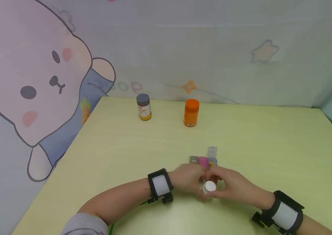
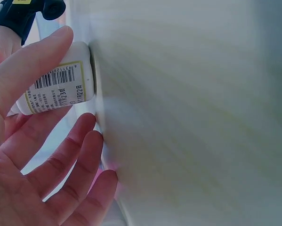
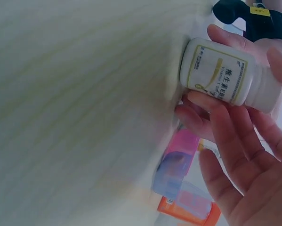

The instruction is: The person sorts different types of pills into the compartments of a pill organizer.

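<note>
A white bottle (image 3: 216, 73) with a printed label and a white cap (image 1: 209, 186) stands on the table between both hands. My left hand (image 1: 187, 179) grips the bottle's body (image 2: 60, 84) between thumb and index finger, its other fingers spread apart. The right hand (image 1: 236, 186) has its thumb and fingers about the cap, pinching it at the top. Just beyond the hands lies a small pill box (image 1: 203, 162) with grey and pink compartments. One clear lid (image 1: 212, 151) of it is raised, and something yellow shows in that compartment, partly hidden by the fingers.
Farther back on the pale yellow table (image 1: 271, 140) stand an orange bottle (image 1: 191, 113) and a brown bottle (image 1: 144, 107) with a grey cap. A printed cloth backdrop (image 1: 218, 55) rises behind the far edge. Each wrist wears a black camera band (image 1: 160, 185).
</note>
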The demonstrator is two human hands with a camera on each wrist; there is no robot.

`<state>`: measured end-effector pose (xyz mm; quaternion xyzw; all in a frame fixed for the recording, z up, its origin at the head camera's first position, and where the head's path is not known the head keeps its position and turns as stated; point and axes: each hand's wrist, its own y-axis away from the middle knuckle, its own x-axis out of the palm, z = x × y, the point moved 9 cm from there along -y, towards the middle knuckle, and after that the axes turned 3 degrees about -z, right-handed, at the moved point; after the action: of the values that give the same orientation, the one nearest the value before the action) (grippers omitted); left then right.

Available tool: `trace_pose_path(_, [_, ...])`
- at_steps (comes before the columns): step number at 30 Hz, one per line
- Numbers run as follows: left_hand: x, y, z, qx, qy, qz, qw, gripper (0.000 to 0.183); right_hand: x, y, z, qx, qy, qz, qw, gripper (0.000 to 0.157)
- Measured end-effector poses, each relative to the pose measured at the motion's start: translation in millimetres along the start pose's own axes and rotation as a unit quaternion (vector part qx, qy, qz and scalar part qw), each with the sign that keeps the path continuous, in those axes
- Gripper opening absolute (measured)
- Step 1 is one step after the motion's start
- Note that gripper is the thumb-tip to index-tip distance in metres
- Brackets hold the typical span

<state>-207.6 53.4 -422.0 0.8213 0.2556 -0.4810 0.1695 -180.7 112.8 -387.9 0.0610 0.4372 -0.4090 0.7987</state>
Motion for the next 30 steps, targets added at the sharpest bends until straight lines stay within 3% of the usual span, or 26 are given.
trace_pose_path(5, [-2.1,-1.1,0.6,-0.005,0.004,0.008,0.9999,0.036,1.1,3.5,7.4,-0.028,0.009,0.035,0.999,0.041])
trace_pose_path(13, [5.2,-1.5,2.8,-0.014,0.009,0.015,0.9997,0.038,5.4,11.6,5.7,-0.022,-0.046,0.063,0.997,0.036])
trace_pose_path(21, [3.1,-3.1,-1.3,0.007,-0.013,0.005,0.9999,0.039,-2.4,10.9,8.4,-0.071,-0.044,0.021,0.996,0.031])
trace_pose_path(30, [1.9,-2.9,-1.2,0.014,-0.018,0.0,0.9997,0.04,-1.5,5.1,0.7,-0.024,-0.02,-0.012,0.999,0.024])
